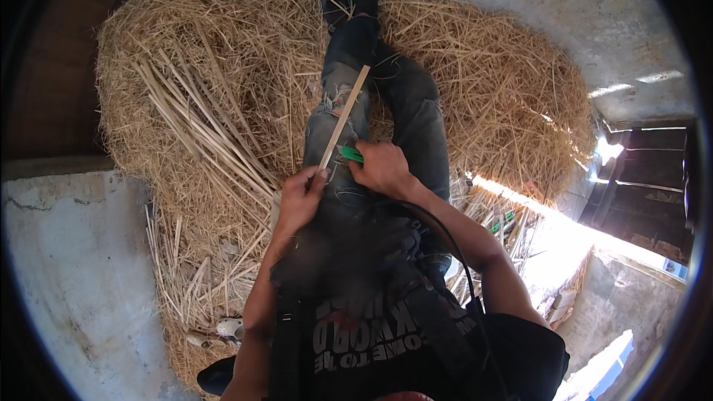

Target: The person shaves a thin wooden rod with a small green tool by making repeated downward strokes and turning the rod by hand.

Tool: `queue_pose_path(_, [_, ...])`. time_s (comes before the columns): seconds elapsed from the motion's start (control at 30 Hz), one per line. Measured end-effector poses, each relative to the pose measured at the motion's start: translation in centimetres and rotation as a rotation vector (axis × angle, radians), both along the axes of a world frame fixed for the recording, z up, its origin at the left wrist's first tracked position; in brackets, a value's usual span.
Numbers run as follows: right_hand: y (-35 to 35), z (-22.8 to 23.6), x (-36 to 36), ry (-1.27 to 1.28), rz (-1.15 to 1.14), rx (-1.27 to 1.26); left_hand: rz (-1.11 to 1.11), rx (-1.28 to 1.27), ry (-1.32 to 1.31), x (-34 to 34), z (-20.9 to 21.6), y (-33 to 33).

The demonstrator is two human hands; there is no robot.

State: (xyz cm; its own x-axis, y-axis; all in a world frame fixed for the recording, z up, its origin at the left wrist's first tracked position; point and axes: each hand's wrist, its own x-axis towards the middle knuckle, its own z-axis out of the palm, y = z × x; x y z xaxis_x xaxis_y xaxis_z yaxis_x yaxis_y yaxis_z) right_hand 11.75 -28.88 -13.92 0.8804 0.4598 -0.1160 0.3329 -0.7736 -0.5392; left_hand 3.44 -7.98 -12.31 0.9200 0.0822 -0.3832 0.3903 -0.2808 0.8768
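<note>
My left hand (301,197) is closed around the lower end of a flat, pale strip (346,115) that looks like split bamboo or wood. The strip slants up and to the right over my outstretched legs. In my right hand (384,169) is a green-handled knife (351,154), its handle mostly covered by the fingers. The knife's tip end lies close beside the strip, just above my left hand. Whether the blade touches the strip, I cannot tell. Both hands are over my thighs, on worn dark trousers (420,111).
Loose straw (512,74) lies around my legs. A bundle of long pale strips (197,122) rests on it at the left. Another green object (503,223) lies among sticks by my right elbow. Concrete walls (74,267) stand close by, with dark wooden boards (642,178) at the right.
</note>
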Motion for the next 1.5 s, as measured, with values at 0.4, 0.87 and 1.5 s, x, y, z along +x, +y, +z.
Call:
queue_pose_path(0.4, [0.7, -0.8, 3.6, 0.007, -0.187, -0.192, -0.036, 0.053, -0.059, -0.2, 0.6, -0.4])
queue_pose_path(0.87, [-13.6, 4.9, 12.4, -0.042, -0.705, 0.153, -0.006, -0.233, 0.111, -3.9, 3.0, 2.2])
queue_pose_path(1.5, [-7.2, 12.2, 8.8, 0.271, -0.71, 1.402, -0.242, 0.008, -0.254, 1.9, 6.2, 4.3])
